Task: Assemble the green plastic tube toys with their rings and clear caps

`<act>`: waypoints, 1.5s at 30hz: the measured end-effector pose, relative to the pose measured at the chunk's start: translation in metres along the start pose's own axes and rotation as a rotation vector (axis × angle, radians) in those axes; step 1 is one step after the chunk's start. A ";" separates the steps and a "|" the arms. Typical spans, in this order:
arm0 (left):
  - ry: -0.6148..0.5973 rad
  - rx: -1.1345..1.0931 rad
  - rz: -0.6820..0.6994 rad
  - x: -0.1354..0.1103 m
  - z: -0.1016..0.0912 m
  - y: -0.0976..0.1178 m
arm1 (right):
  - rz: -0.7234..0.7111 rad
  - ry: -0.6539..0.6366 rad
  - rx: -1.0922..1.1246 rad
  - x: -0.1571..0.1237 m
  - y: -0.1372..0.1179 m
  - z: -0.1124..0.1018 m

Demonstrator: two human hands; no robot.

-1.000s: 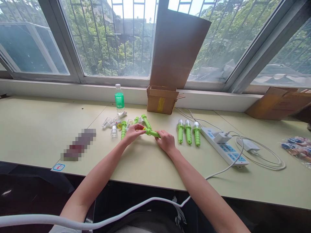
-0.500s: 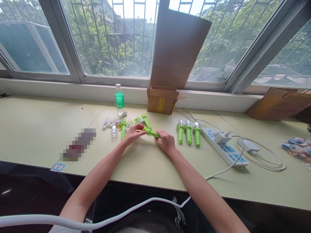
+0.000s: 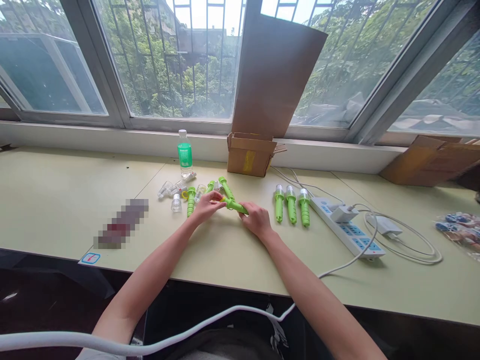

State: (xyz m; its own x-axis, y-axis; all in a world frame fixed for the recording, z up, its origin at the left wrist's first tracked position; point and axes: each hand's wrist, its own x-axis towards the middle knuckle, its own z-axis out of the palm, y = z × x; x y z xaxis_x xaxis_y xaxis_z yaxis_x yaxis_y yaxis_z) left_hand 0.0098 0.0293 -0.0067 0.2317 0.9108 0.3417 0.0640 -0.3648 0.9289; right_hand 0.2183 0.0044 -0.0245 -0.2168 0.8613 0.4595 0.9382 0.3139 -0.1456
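Note:
My right hand (image 3: 256, 219) is closed round the lower end of a green plastic handle (image 3: 235, 205) lying just above the table. My left hand (image 3: 205, 205) pinches the handle's other end, where a small yellow ring (image 3: 224, 200) sits. Around the left hand lie more green handles (image 3: 190, 199) and several clear plastic caps (image 3: 175, 202). To the right of my right hand, three green handles with clear caps (image 3: 291, 202) lie side by side.
A green-labelled water bottle (image 3: 184, 154) and an open cardboard box (image 3: 249, 153) stand by the window sill. A white power strip (image 3: 348, 226) with a plugged charger and coiled cable lies at the right. A white cable crosses the table's front edge.
Both hands have stayed on the green handle; the fingers of my left hand have shifted slightly at the yellow ring.

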 end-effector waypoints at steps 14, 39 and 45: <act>0.030 0.124 0.075 -0.001 0.001 -0.002 | 0.010 -0.032 0.052 0.001 -0.003 -0.002; 0.034 0.057 0.066 -0.003 0.004 0.002 | -0.035 -0.041 0.132 -0.001 -0.007 -0.011; 0.026 0.048 0.063 -0.003 0.004 0.002 | -0.038 -0.050 0.141 0.000 -0.006 -0.010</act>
State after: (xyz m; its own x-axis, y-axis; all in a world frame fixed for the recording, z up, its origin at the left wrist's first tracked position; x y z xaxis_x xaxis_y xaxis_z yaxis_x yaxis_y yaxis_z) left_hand 0.0132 0.0251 -0.0066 0.2112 0.8902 0.4036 0.0968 -0.4299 0.8976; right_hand 0.2151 -0.0019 -0.0146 -0.2683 0.8654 0.4232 0.8825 0.3970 -0.2522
